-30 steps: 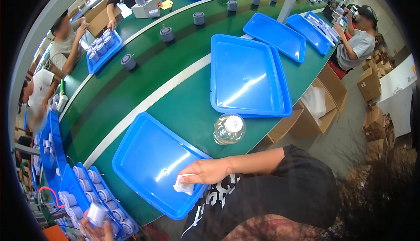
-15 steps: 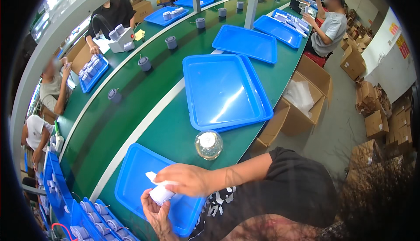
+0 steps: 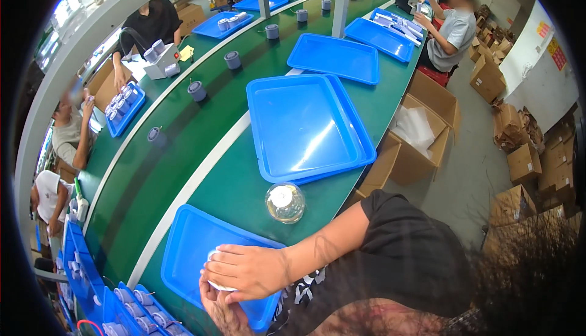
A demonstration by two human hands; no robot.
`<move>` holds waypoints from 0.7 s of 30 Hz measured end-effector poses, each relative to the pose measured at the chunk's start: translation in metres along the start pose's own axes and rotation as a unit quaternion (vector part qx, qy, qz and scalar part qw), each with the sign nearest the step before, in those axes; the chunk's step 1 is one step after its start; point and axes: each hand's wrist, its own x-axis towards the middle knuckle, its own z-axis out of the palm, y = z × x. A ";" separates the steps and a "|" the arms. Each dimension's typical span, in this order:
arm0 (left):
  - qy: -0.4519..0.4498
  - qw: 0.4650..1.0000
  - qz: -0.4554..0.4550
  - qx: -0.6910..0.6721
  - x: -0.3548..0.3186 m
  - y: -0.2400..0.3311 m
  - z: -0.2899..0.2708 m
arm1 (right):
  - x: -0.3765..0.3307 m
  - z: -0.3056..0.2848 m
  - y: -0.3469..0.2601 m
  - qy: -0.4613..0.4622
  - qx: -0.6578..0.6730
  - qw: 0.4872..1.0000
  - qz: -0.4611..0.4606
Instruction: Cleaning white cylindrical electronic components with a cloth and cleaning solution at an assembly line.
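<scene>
My right hand (image 3: 247, 270) lies on top of a small white round part (image 3: 215, 284), fingers closed over it, above the near edge of a blue tray (image 3: 189, 247). My left hand (image 3: 221, 311) cups the same part from below, mostly hidden under the right hand. A clear glass dome with a white cap (image 3: 285, 202) stands on the green table just beyond the tray, to the right of my hands.
A stack of empty blue trays (image 3: 302, 125) lies further up the green conveyor table (image 3: 183, 153). Grey cylinders (image 3: 196, 90) ride the belt. A tray of grey parts (image 3: 137, 308) sits at my lower left. Other people work across and along the line. Cardboard boxes (image 3: 421, 128) stand on the right.
The view has swung down and closer. My left hand came up with the white part and both hands now close around it over the tray's near edge.
</scene>
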 end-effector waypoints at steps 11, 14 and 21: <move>-0.236 0.737 0.345 0.532 -0.013 0.018 -0.033 | 0.008 -0.018 0.016 -0.415 0.409 0.773 0.250; -0.275 0.644 0.489 0.520 -0.018 0.023 -0.047 | 0.001 -0.021 0.002 -0.310 0.680 0.501 0.438; -0.072 0.956 0.130 0.251 -0.016 0.023 -0.023 | -0.032 -0.004 0.008 -0.169 0.635 0.613 0.439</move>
